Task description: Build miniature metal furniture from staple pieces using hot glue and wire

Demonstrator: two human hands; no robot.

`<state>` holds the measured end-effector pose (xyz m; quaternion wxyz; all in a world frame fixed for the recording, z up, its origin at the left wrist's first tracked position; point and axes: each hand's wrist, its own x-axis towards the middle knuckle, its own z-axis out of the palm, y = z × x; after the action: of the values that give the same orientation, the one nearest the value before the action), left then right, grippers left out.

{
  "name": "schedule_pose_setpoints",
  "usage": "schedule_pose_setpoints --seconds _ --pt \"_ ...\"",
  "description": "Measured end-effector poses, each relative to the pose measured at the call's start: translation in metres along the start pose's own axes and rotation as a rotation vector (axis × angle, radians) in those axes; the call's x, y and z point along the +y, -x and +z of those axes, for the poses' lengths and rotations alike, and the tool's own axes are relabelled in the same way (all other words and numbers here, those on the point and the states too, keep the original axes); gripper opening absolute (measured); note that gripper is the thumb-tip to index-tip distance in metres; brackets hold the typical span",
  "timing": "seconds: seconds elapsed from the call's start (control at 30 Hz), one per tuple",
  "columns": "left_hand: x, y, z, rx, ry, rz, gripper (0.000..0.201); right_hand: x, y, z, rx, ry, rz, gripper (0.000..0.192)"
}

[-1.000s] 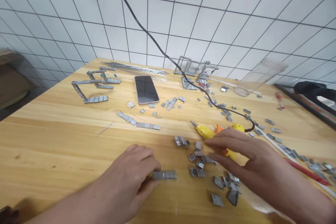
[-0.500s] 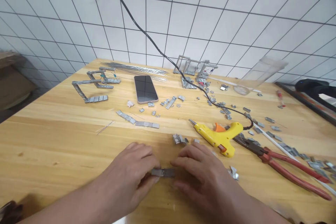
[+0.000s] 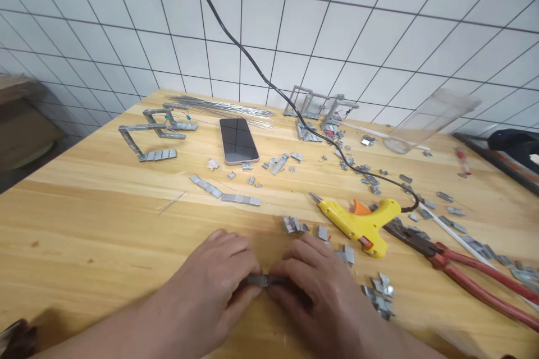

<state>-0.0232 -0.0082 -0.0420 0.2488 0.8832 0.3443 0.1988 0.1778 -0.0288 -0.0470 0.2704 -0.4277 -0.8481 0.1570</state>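
A pale wooden table (image 3: 84, 224) is carrying a phone (image 3: 238, 141), a yellow glue gun (image 3: 357, 224), red-handled pliers (image 3: 463, 269), wire rods (image 3: 219, 106) and scattered grey metal pieces (image 3: 379, 294).

One head-worn view looks forward and down, close over the wooden table (image 3: 84, 219), facing the tiled wall (image 3: 379, 28).

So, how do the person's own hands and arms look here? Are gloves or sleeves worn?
Both the left hand and the right hand are bare: no gloves, rings or watch show. The forearms are uncovered as far as the picture's lower edge, with no sleeve in view. Fingernails are short and unpainted.
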Motion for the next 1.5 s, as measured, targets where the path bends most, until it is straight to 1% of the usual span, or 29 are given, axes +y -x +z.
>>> schedule_pose_setpoints --seconds 0.2,0.43,0.8,1.0,1.23,1.43,1.5 --pt "-0.001 0.000 0.004 0.054 0.009 0.007 0.018 -0.001 0.000 0.002 -0.005 -0.010 0.010 0.014" --pt "0.001 0.000 0.004 0.079 0.012 0.022 0.019 -0.001 -0.001 0.001 -0.025 -0.017 -0.005 0.015" --pt "0.001 0.001 0.005 0.061 0.033 0.001 0.018 -0.002 -0.002 -0.001 -0.047 -0.024 0.013 0.014" --pt "0.001 0.000 0.005 0.050 0.037 -0.021 0.018 -0.001 -0.002 -0.002 -0.075 0.018 0.022 0.013" --pt "0.001 0.001 0.004 0.060 0.024 -0.011 0.019 -0.002 -0.003 -0.003 -0.051 0.017 0.009 0.015" --pt "0.001 0.000 0.003 0.017 0.015 -0.029 0.017 -0.001 -0.003 -0.011 -0.065 0.033 0.024 0.005" --pt "0.001 0.000 0.002 0.003 -0.006 -0.035 0.017 0.000 -0.002 -0.015 -0.058 0.044 0.046 0.013"
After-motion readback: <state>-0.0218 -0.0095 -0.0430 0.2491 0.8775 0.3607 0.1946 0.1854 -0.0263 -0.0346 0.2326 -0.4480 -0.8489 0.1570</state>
